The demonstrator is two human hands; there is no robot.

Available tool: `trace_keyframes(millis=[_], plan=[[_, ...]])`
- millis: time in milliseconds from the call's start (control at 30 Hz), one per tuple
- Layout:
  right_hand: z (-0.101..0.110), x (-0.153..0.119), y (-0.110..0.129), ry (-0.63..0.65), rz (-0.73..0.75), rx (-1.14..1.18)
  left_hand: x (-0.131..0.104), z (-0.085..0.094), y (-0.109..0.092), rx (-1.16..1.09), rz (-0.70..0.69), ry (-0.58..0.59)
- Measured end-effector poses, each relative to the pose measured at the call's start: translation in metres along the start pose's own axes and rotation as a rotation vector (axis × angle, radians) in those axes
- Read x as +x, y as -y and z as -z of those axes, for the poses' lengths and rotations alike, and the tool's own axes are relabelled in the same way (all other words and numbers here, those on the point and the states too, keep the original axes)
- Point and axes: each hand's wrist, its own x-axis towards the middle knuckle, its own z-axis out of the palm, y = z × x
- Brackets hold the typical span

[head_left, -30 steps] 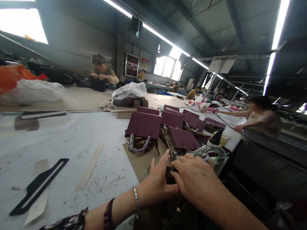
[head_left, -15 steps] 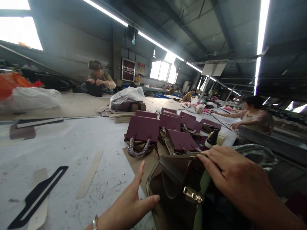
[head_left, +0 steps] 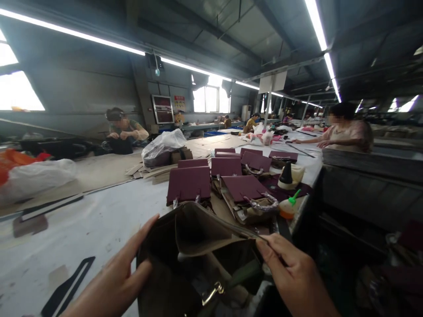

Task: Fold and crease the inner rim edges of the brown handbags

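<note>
A dark olive handbag [head_left: 205,229] faces me with its mouth spread, showing the lining and an inner pocket. My right hand [head_left: 292,268] pinches the bag's upper right rim between thumb and fingers. At the left side, my left hand [head_left: 122,268] grips the bag's edge, thumb toward the inside and fingers along the outside. A gold zipper pull [head_left: 213,293] hangs within the opening. Just beyond the bag are several burgundy handbags [head_left: 189,182] with plastic-wrapped handles [head_left: 261,202].
Right of the burgundy bags stand a black-topped container [head_left: 287,178] and a bottle with a green nozzle [head_left: 287,208]. A black slotted strip [head_left: 71,281] lies on the white tabletop [head_left: 109,220]. Co-workers sit at the far left [head_left: 124,130] and right [head_left: 346,127].
My left hand has gone from spread fingers to gripping the bag's left edge. The bag and my right hand have shifted left in view, and the bag's mouth is turned more toward me.
</note>
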Motion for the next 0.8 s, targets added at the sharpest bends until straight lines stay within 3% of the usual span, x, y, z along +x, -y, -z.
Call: trace_keyframes(millis=[67,133,233,300,500,800], plan=[[-0.007,-0.013,-0.013,0.0,-0.072,0.043,-0.003,-0.002,-0.003,0.196,-0.071,-0.08],[-0.011,-0.018,-0.018,-0.001,-0.09,0.046,-0.003,-0.009,-0.015,0.32,-0.228,-0.106],[-0.011,-0.015,-0.018,0.035,-0.094,0.029,0.002,-0.025,-0.043,0.395,-0.508,0.013],[-0.011,-0.013,-0.018,0.056,-0.109,0.019,0.008,-0.036,-0.063,0.404,-0.589,0.147],[-0.009,-0.008,-0.021,0.088,-0.071,-0.029,0.042,-0.055,-0.104,0.466,-0.549,0.431],[-0.003,0.009,-0.026,0.057,0.11,-0.235,0.073,-0.057,-0.104,0.588,-0.609,0.556]])
